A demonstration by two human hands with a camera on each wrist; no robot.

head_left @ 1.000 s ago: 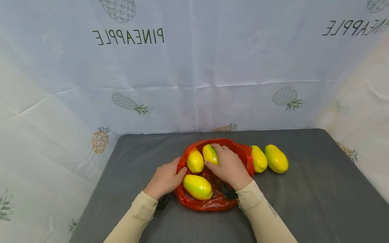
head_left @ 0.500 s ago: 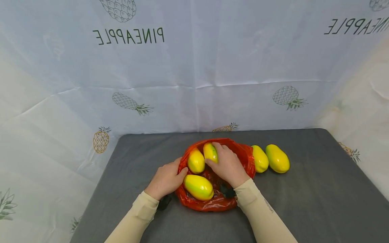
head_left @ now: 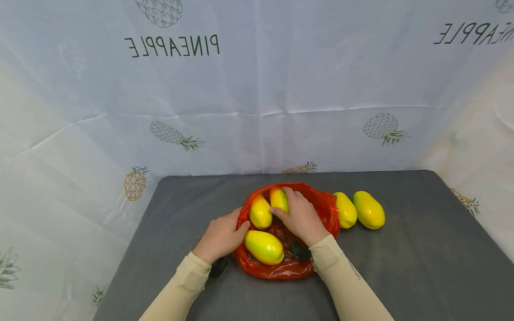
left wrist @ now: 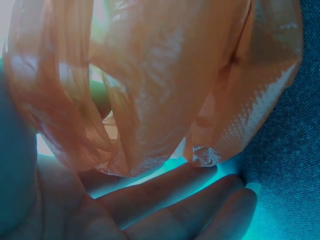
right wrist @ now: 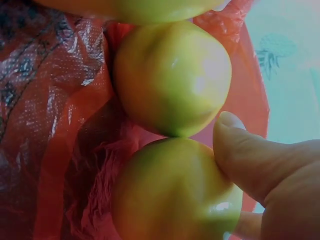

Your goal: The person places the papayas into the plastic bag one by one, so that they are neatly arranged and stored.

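Note:
A red plastic bag (head_left: 295, 272) lies with its mouth spread wide, and three yellow-green mangoes show inside. My right hand (head_left: 302, 217) reaches into it and grips the far mango (head_left: 279, 200) between thumb and fingers; in the right wrist view the thumb presses that mango's (right wrist: 175, 195) side. A second mango (head_left: 260, 213) touches it on the left. Nearest me in the bag is a third mango (head_left: 263, 247), lying on its side. My left hand (head_left: 221, 236) holds the bag's left rim, thumb over the edge. In the left wrist view its fingers (left wrist: 175, 210) extend beneath the bag's wall (left wrist: 165, 90).
Two more mangoes lie on the grey table (head_left: 421, 267) just right of the bag: one mango (head_left: 346, 210) close against the bag, the other mango (head_left: 369, 210) beside it. A white cloth (head_left: 257, 89) printed with pineapples hangs behind the table.
The mango in my right hand has shifted slightly toward the bag's far side. My left hand keeps its place on the rim. The whole head view has drifted a little.

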